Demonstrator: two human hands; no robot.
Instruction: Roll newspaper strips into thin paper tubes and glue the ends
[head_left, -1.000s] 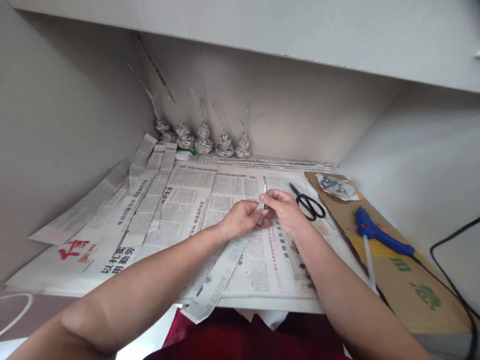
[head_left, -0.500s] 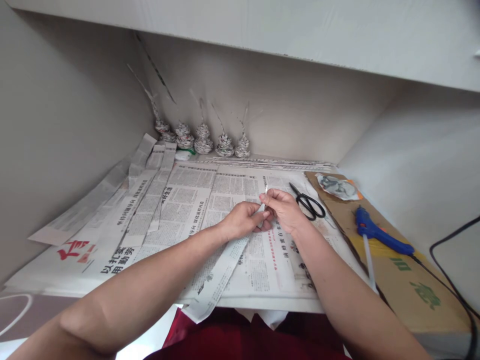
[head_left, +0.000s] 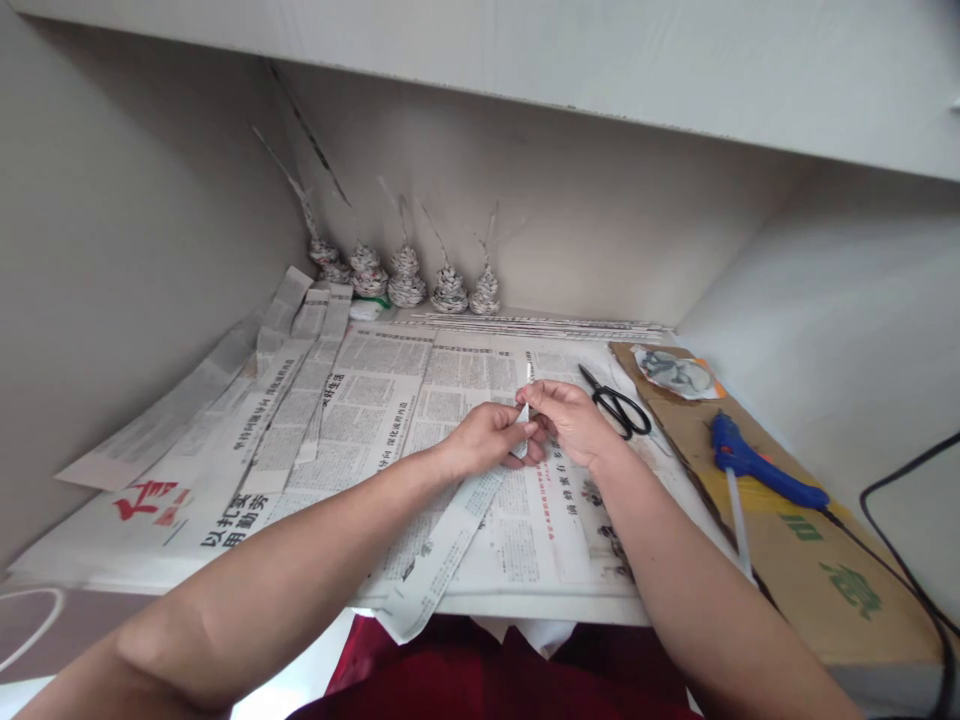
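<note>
My left hand and my right hand meet over the newspaper-covered table. Both are closed on one newspaper strip, its upper end narrowed to a thin rolled tip that sticks up past my right fingers. From my left hand the wide flat part of the strip slants down and hangs over the table's front edge. Black-handled scissors lie just right of my right hand. Part of the strip is hidden behind my fingers.
Several woven paper gourd shapes stand along the back wall, beside thin paper rods. Cut newspaper strips lie at left. On cardboard at right rests a blue glue gun with a cord. A white shelf overhangs.
My fingers have shifted slightly around the strip, and a little more of the rolled tip shows above my right hand. The strip's hanging end has moved slightly right. Everything else stays put.
</note>
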